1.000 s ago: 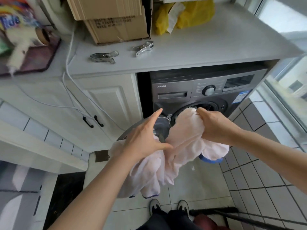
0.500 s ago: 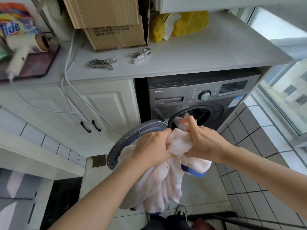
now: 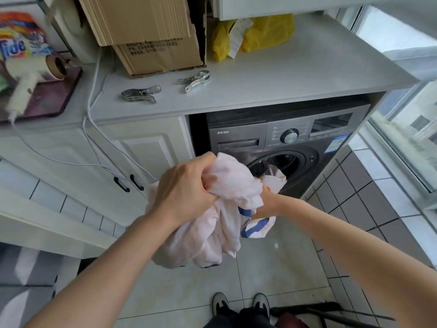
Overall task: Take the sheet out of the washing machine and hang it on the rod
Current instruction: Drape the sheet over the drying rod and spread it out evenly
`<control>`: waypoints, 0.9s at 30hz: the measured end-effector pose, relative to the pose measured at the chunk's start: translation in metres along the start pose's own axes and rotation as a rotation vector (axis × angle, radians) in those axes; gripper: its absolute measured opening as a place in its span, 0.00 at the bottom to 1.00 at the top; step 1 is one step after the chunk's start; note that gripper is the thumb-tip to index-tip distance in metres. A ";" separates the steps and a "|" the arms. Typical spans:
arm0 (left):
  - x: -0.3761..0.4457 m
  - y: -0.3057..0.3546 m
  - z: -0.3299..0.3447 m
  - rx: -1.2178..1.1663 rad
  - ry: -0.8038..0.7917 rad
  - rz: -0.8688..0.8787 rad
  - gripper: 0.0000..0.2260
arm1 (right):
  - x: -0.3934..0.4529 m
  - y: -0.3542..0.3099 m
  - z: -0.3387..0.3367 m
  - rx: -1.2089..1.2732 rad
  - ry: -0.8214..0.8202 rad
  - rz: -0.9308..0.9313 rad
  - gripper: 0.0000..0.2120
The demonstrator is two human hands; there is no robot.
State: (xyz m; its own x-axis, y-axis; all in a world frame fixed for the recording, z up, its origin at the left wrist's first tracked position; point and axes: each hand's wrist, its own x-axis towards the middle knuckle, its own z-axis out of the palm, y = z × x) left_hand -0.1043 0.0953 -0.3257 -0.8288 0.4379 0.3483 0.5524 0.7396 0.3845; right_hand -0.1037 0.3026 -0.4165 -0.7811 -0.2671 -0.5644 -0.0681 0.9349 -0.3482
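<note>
A pale pink sheet [image 3: 233, 185] with a blue edge band hangs bunched in front of the grey washing machine [image 3: 281, 147]. One end of it still trails into the open drum [image 3: 281, 163]. My left hand [image 3: 186, 188] grips a raised wad of the sheet at its top. My right hand [image 3: 267, 202] is lower and closer to the drum, mostly hidden behind the cloth, holding the sheet from underneath. The machine's door is hidden behind the sheet and my left hand. No rod is in view.
A white counter [image 3: 295, 74] above the machine carries two metal clips [image 3: 142, 93] [image 3: 195, 80], a cardboard box [image 3: 151, 34] and yellow bags [image 3: 264, 31]. White cabinet doors [image 3: 132, 157] stand to the left, a window [image 3: 406, 119] to the right. My shoes [image 3: 241, 304] are on the tiled floor.
My left hand has lifted its bunch of sheet higher. My right hand has dropped lower and moved toward the drum, behind the cloth. More sheet hangs outside the machine.
</note>
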 end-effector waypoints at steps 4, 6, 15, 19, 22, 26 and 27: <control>0.013 -0.009 -0.010 -0.016 0.037 0.005 0.12 | 0.016 -0.011 -0.004 0.189 0.163 -0.042 0.10; 0.019 -0.021 -0.015 -0.003 0.030 -0.020 0.13 | 0.021 -0.010 -0.011 0.177 0.227 -0.040 0.06; 0.040 -0.048 -0.022 0.124 -0.163 -0.165 0.22 | -0.006 0.046 -0.087 0.022 0.469 -0.009 0.10; 0.061 -0.041 -0.021 0.064 -0.147 -0.183 0.23 | -0.037 0.053 -0.133 -0.110 0.593 0.026 0.06; 0.080 -0.032 -0.024 -0.008 -0.098 -0.170 0.23 | -0.063 0.055 -0.171 -0.375 0.756 0.019 0.14; 0.110 -0.013 -0.036 -0.073 -0.022 -0.153 0.22 | -0.094 0.054 -0.225 -0.599 0.858 -0.001 0.18; 0.119 -0.007 -0.041 -0.083 -0.011 -0.151 0.21 | -0.103 0.053 -0.239 -0.654 0.876 0.005 0.16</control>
State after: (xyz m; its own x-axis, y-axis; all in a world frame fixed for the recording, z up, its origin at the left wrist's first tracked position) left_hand -0.2029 0.1217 -0.2521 -0.9037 0.3308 0.2719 0.4264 0.7531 0.5011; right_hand -0.1754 0.4356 -0.1984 -0.9353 -0.2466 0.2536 -0.1783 0.9479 0.2639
